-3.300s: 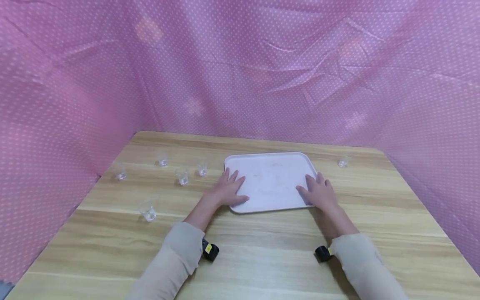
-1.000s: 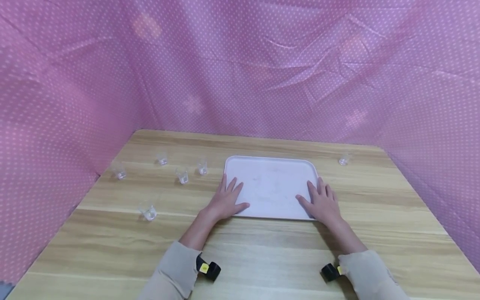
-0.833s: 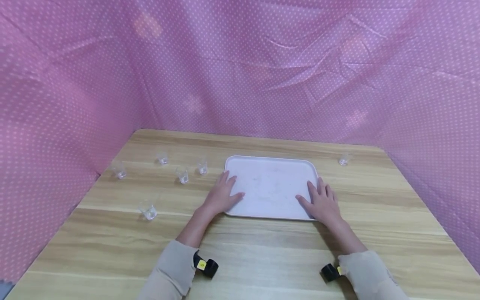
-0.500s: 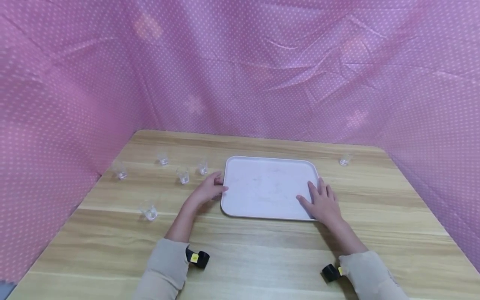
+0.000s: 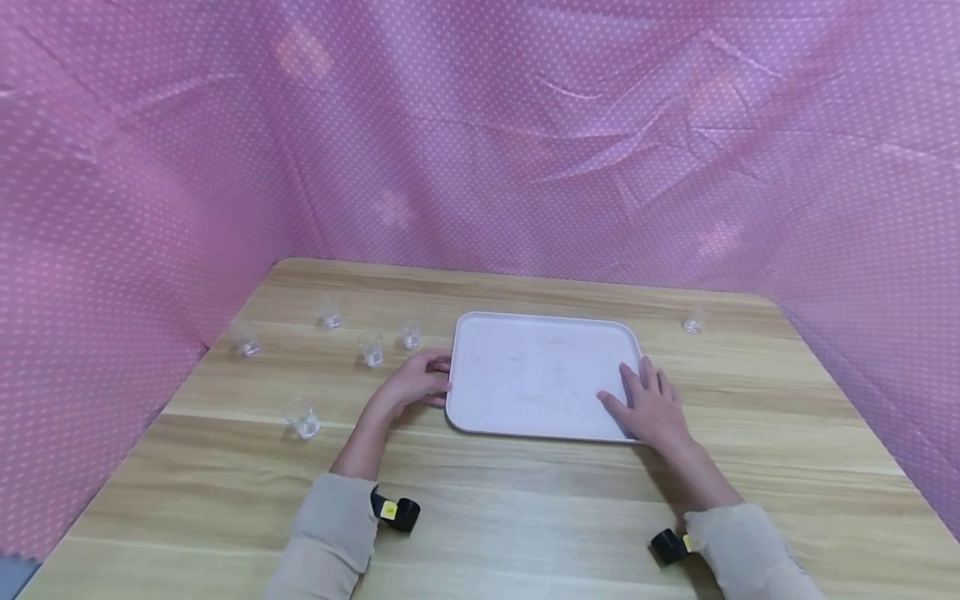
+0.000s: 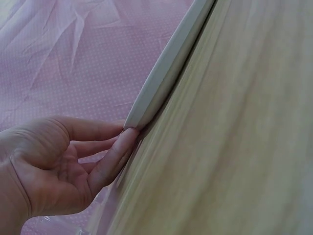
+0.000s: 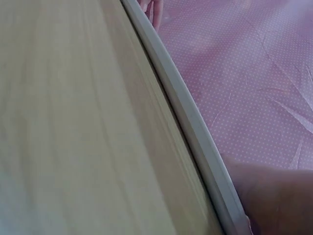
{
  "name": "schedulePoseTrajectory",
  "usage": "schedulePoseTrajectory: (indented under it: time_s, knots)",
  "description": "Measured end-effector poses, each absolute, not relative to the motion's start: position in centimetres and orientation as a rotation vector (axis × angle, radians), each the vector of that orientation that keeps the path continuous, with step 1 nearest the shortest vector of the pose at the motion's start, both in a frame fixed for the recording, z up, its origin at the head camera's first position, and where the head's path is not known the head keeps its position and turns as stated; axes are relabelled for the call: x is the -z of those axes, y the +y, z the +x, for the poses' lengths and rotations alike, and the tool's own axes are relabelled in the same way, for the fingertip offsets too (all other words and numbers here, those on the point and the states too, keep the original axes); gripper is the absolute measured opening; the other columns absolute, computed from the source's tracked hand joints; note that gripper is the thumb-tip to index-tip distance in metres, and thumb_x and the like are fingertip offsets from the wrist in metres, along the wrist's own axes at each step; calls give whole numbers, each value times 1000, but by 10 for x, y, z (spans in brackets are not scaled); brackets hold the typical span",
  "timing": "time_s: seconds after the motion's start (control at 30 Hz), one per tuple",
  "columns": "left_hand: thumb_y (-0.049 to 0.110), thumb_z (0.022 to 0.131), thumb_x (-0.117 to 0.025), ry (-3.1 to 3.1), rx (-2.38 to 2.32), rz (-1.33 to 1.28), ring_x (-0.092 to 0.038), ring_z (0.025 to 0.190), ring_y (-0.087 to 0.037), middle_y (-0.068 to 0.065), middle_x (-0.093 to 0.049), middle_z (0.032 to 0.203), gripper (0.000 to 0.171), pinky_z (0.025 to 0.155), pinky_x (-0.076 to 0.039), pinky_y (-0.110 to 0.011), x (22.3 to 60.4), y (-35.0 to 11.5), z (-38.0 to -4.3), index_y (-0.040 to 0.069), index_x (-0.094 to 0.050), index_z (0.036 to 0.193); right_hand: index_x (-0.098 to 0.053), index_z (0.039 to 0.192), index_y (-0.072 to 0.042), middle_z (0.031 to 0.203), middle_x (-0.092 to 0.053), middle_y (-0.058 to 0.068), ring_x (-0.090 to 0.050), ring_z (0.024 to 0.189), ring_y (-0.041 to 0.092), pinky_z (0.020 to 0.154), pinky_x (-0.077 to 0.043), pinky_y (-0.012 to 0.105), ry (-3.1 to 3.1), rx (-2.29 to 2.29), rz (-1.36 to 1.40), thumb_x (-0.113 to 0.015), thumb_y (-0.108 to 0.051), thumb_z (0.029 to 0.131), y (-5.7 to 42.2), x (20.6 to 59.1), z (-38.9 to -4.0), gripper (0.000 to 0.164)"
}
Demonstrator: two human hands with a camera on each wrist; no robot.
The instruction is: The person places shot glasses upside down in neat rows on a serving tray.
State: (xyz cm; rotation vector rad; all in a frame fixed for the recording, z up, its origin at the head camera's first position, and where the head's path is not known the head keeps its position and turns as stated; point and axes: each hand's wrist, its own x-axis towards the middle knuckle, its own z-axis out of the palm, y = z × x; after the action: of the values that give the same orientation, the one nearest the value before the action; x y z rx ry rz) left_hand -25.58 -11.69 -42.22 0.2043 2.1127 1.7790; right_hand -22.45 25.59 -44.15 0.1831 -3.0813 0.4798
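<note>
A white rectangular tray (image 5: 543, 375) lies flat on the wooden table. In the head view my left hand (image 5: 415, 379) is at its left rim, fingers bent. The left wrist view shows the thumb (image 6: 117, 147) and forefinger meeting at the tray's rim (image 6: 161, 73), pinching it. My right hand (image 5: 651, 406) rests on the tray's right edge, fingers spread and fairly straight, thumb on the upper face. In the right wrist view the tray's front rim (image 7: 195, 127) hides most of the right hand. Left fingers (image 7: 155, 12) show at the top there.
Several small clear cups stand left of the tray, among them one cup (image 5: 306, 423) near the left forearm and another cup (image 5: 372, 354) by the left hand. One cup (image 5: 693, 322) is at the back right. Pink dotted cloth (image 5: 525, 167) surrounds the table (image 5: 525, 517).
Since the oldest frame the tray has turned slightly, its right side coming nearer. My left hand has moved off its surface to the left rim. The right hand stays on the right edge.
</note>
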Motion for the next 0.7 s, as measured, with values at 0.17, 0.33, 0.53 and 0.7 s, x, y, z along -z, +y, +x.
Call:
schedulePoseTrajectory:
  time_s: [0.17,0.33,0.53,0.7]
  knots:
    - [-14,80,-53,2128,-1774,180,-60,83,-31,-29,-45,122,58,67,-54,-36,423,-116,-257,-10,-34,134,-34,136,5,139,-19,36,-17,124,54,99,-14,62,-3013,-576,217,-46,-50,91,264,430,-229,72]
    - [-14,79,-53,2132,-1781,168,-60,83,-31,-29,-44,122,59,67,-54,-36,424,-116,-257,-10,-33,134,-35,133,10,127,-38,36,-37,113,52,94,-28,60,-2874,-906,148,-53,-33,93,282,407,-238,62]
    - [-13,78,-55,2117,-1809,149,-60,82,-29,-27,-45,120,59,67,-54,-36,423,-116,-257,-8,-37,134,-33,134,9,130,-37,35,-37,116,50,91,-34,58,-2677,-1146,-65,-56,-29,92,320,388,-258,61]
    - [-13,78,-56,2101,-1821,164,-60,82,-29,-27,-45,120,59,68,-54,-37,425,-117,-257,-8,-36,133,-25,139,6,136,-33,31,-35,121,45,96,-32,53,-2577,-1344,-272,-54,-31,91,351,386,-276,67]
